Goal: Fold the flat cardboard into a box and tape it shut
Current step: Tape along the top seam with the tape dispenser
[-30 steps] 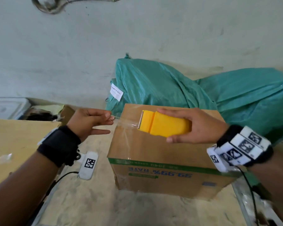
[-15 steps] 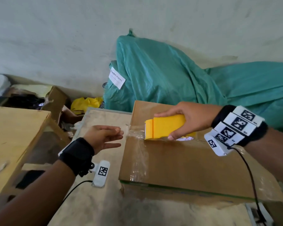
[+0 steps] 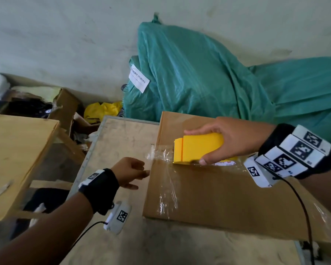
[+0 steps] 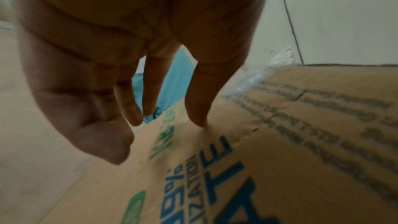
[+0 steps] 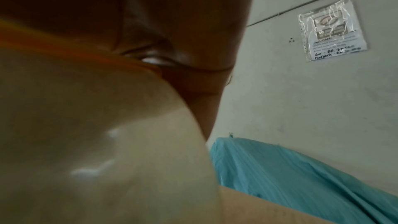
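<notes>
Cardboard box (image 3: pixel 227 192) lies on the pale worktable (image 3: pixel 122 142), top face up, clear tape (image 3: pixel 166 180) wrinkled across its left end and over the edge. Side print, seen from your left wrist: blue "99%" and part of "...ZATION", the rest blurred.

Your right hand (image 3: pixel 231 138) grips the yellow tape dispenser (image 3: pixel 197 148), pressed flat on the box top; a roll label beneath it shows red letters, unreadable.

Your left hand (image 3: pixel 130 173) is relaxed and holds nothing, one fingertip (image 4: pixel 198 118) touching the box's left side.

Behind: green sack (image 3: pixel 199 77) with a white barcode label (image 3: pixel 139 78), against the wall. Laminated notice (image 5: pixel 332 30) on the wall, handwriting illegible.
</notes>
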